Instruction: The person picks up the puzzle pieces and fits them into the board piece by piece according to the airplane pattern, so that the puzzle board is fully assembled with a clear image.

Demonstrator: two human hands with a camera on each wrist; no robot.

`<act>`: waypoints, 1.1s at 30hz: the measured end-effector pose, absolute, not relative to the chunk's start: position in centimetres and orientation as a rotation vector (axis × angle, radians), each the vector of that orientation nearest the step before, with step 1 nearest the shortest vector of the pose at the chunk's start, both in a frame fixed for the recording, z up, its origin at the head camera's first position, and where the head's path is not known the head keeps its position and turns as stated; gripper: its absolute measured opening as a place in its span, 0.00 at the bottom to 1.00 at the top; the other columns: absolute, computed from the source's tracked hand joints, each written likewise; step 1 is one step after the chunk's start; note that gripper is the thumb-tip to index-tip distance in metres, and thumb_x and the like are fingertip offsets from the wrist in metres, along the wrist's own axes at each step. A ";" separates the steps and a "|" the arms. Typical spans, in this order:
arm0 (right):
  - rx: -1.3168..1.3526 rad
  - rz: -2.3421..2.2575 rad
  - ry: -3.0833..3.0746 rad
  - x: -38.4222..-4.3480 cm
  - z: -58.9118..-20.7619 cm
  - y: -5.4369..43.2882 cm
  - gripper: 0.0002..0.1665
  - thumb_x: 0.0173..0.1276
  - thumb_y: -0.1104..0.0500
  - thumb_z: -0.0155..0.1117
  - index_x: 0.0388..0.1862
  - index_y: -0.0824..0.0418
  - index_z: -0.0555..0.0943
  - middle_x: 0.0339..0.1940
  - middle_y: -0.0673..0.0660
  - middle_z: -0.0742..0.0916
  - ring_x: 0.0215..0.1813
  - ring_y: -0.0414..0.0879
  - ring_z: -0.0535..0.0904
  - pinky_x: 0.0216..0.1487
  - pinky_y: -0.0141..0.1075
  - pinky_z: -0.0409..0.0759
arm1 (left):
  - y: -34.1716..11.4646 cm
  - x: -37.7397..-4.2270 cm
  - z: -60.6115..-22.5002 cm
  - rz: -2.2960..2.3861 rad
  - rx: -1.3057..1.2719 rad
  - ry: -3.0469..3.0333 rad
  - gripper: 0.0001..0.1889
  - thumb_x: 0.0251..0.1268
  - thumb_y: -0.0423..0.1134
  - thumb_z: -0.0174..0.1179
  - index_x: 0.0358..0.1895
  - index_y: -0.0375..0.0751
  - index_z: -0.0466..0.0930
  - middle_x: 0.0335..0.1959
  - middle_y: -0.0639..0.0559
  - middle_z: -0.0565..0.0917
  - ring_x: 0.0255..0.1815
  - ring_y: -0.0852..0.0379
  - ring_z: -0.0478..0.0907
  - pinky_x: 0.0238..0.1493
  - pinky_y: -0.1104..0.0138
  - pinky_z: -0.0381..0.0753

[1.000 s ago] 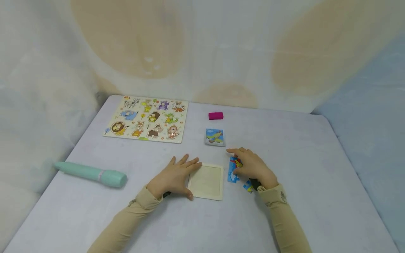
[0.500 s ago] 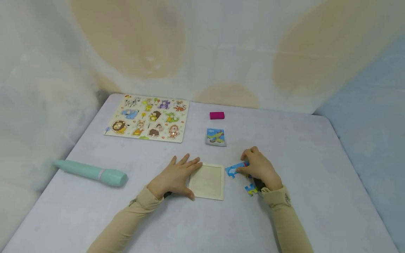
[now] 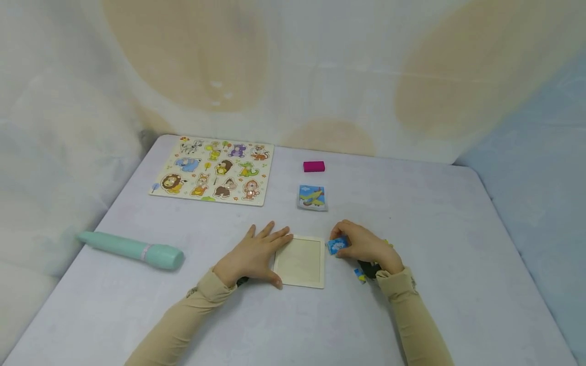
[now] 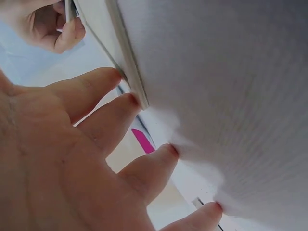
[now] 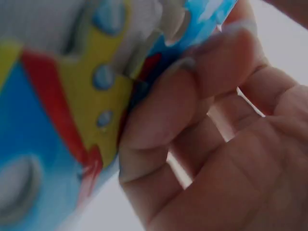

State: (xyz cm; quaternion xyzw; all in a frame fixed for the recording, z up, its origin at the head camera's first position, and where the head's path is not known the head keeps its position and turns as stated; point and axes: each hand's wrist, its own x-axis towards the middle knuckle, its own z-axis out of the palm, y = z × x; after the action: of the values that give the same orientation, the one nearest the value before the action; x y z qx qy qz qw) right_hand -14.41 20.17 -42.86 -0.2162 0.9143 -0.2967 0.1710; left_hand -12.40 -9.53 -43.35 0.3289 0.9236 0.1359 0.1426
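Note:
My left hand (image 3: 254, 256) rests with spread fingers over the left edge of a square wooden puzzle tray (image 3: 299, 262). In the left wrist view, two fingertips touch the tray's rim (image 4: 130, 62), the others the table. Just right of the tray, my right hand (image 3: 363, 246) pinches a blue jigsaw piece (image 3: 338, 245) with a white cloud on it, between thumb and fingers. Another jigsaw piece (image 3: 360, 275), blue and yellow, lies below that hand. Close up in the right wrist view are blurred yellow, red and blue jigsaw pieces (image 5: 72, 96); the right hand mostly hides them from the head view.
Behind the tray lie a small airplane picture square (image 3: 312, 197) and a magenta block (image 3: 314, 166). An animal peg puzzle board (image 3: 212, 170) occupies the back left. At the left lies a mint-green, pen-shaped object (image 3: 133, 250). Fabric walls (image 3: 320, 76) stand round the table.
My right hand took hold of the blue jigsaw piece, turned it and brought it leftward, close to the tray. The left hand has stayed in place.

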 end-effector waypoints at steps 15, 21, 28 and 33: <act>-0.192 -1.218 2.692 -15.2 -43.1 19.7 0.05 0.67 0.63 0.63 0.41 0.59 0.80 0.40 0.61 0.88 0.32 0.45 0.84 0.29 0.35 0.78 | -9.9 -12.9 -43.4 0.360 0.846 2.661 0.61 0.36 0.62 0.76 0.76 0.41 0.55 0.79 0.48 0.55 0.80 0.42 0.48 0.73 0.37 0.49; -0.235 -1.031 2.823 -16.2 -42.7 19.2 0.07 0.68 0.63 0.62 0.43 0.61 0.81 0.42 0.60 0.88 0.41 0.51 0.84 0.37 0.39 0.80 | -9.9 -13.1 -43.3 0.367 0.832 2.657 0.61 0.36 0.62 0.76 0.76 0.42 0.54 0.79 0.49 0.54 0.80 0.43 0.46 0.74 0.37 0.47; -0.250 -1.035 2.735 -17.1 -42.8 18.6 0.13 0.70 0.64 0.57 0.51 0.66 0.79 0.44 0.63 0.85 0.43 0.52 0.82 0.41 0.39 0.81 | -9.5 -12.9 -43.6 0.377 0.834 2.649 0.62 0.35 0.63 0.76 0.76 0.42 0.55 0.79 0.48 0.55 0.80 0.43 0.47 0.73 0.37 0.47; -0.412 -1.111 2.562 -17.0 -42.2 16.3 0.11 0.67 0.65 0.57 0.47 0.66 0.80 0.36 0.60 0.84 0.34 0.46 0.79 0.33 0.33 0.77 | -9.7 -12.9 -43.4 0.328 0.819 2.676 0.62 0.34 0.65 0.75 0.76 0.42 0.55 0.79 0.49 0.55 0.80 0.42 0.47 0.72 0.35 0.48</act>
State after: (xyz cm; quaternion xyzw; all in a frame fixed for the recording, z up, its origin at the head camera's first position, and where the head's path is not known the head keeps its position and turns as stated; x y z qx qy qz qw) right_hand -16.98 16.28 -42.22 -0.1440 0.8961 -0.3887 0.1589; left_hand -12.92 -9.68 -43.39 0.2868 0.9373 0.1151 0.1615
